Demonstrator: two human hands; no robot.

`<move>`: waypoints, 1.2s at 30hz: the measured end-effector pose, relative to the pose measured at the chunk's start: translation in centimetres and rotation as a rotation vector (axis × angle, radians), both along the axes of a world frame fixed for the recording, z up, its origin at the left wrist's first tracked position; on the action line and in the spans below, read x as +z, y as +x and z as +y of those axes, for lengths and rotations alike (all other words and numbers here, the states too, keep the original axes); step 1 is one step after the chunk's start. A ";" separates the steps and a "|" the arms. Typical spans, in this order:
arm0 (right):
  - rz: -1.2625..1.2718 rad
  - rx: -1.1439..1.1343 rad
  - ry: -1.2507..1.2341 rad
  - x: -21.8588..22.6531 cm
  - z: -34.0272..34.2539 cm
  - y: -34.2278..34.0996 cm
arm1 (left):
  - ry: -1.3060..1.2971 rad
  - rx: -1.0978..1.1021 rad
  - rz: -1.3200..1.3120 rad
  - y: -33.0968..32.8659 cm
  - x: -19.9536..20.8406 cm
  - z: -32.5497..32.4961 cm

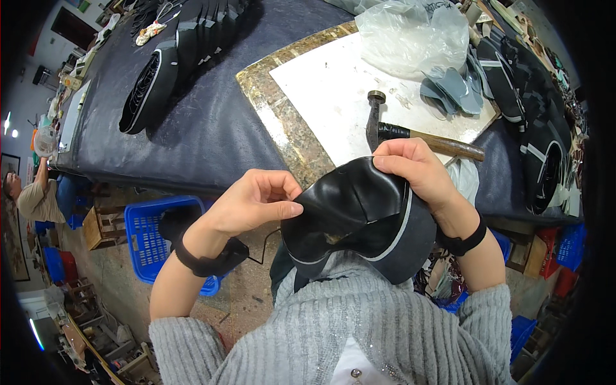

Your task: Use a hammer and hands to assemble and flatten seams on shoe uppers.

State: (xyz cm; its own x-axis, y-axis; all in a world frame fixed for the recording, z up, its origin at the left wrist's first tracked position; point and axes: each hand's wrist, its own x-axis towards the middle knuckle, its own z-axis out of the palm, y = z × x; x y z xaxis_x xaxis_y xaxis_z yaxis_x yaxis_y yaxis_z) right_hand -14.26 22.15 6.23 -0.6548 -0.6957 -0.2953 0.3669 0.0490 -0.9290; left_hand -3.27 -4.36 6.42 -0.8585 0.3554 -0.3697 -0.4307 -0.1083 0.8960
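Observation:
A glossy black shoe upper (pixel 343 196) with a pale grey edge strip is held in front of my chest, its smooth inner side facing up. My right hand (pixel 420 170) pinches its top edge between thumb and fingers. At its left edge, my left hand (pixel 256 202) has thumb and curled fingers closed on the material. The lower part bends down against my grey sweater. Just beyond my right hand, a hammer (pixel 436 143) with a wooden handle and black-wrapped neck lies on a white board (pixel 321 83).
The board rests on a stone slab (pixel 273 96) on the dark-covered table (pixel 102 122). A clear plastic bag (pixel 410 35) and grey cut pieces (pixel 452 90) lie there. Stacked black uppers (pixel 154 83) stand left, more at right. A blue basket (pixel 144 240) is below; another person (pixel 42 199) is far left.

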 end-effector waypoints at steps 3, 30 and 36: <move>-0.036 -0.012 0.004 0.1 0.3 -0.1 | -0.008 0.009 0.026 0.1 0.0 -0.1; -0.447 0.000 -0.717 0.8 -7.6 5.3 | -1.075 0.139 1.480 -8.6 6.0 2.1; -0.463 -0.386 -0.710 0.7 -7.7 5.3 | -0.896 0.492 1.240 -4.3 7.3 1.7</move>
State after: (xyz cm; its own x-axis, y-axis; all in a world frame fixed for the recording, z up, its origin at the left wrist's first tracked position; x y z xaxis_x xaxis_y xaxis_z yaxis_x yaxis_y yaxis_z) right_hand -8.93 14.48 6.96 -0.8019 -0.5716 -0.1738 0.5807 -0.6774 -0.4515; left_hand -7.55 -2.62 13.69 -0.7326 0.0301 0.6800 0.4904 0.7161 0.4967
